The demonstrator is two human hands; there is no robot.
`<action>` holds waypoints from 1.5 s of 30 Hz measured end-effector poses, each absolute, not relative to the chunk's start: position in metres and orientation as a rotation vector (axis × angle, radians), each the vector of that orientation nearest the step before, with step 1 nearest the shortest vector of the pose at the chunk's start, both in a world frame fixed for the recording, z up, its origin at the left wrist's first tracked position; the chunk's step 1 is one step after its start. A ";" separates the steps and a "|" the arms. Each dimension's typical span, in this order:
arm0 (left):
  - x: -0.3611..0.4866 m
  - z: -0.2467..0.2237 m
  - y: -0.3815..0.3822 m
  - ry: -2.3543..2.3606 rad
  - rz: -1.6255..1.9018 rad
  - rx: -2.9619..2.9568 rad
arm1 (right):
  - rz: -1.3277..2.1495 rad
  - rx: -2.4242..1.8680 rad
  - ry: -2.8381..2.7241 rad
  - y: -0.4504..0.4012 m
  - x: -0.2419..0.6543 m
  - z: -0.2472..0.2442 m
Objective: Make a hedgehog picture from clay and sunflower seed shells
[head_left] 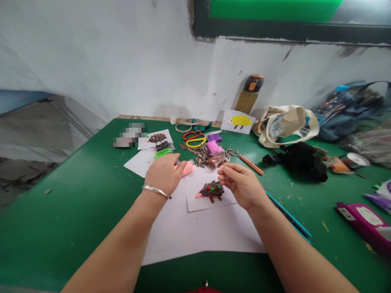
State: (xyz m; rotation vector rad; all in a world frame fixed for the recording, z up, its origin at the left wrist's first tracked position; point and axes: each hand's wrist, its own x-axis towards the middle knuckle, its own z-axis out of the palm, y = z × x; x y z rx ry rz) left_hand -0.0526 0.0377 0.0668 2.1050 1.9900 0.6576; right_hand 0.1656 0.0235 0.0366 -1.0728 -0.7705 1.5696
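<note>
My left hand (165, 175) reaches over the white paper, its fingers bent at a pink clay packet (188, 167); what its fingertips grip is hidden. To the right, my right hand (240, 183) pinches a tiny pinkish bit between thumb and forefinger. Between and below the hands lies a white card (195, 203) bearing a hedgehog figure (213, 189) with seed spines, red and green dots, a pink snout and brown feet. A brown clay packet (216, 160) is just beyond my right hand, beside scattered sunflower seeds (200, 155).
Behind are scissors (196, 141), purple clay (214, 137), a yellow hedgehog card (237, 121) and a bottle (250, 93). A second seed card (157, 138) lies left. Bags (287, 126), an orange tool (251, 164) and a magenta case (363, 224) are right.
</note>
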 end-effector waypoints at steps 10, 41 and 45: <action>-0.011 0.053 0.022 1.103 0.861 1.234 | 1.465 -1.148 -1.149 0.008 0.147 0.040; -0.006 0.046 0.022 0.861 0.793 0.652 | 0.604 -1.271 -1.779 0.006 0.150 0.034; -0.006 0.048 0.023 0.844 0.817 0.574 | 0.496 -1.197 -1.883 0.004 0.150 0.037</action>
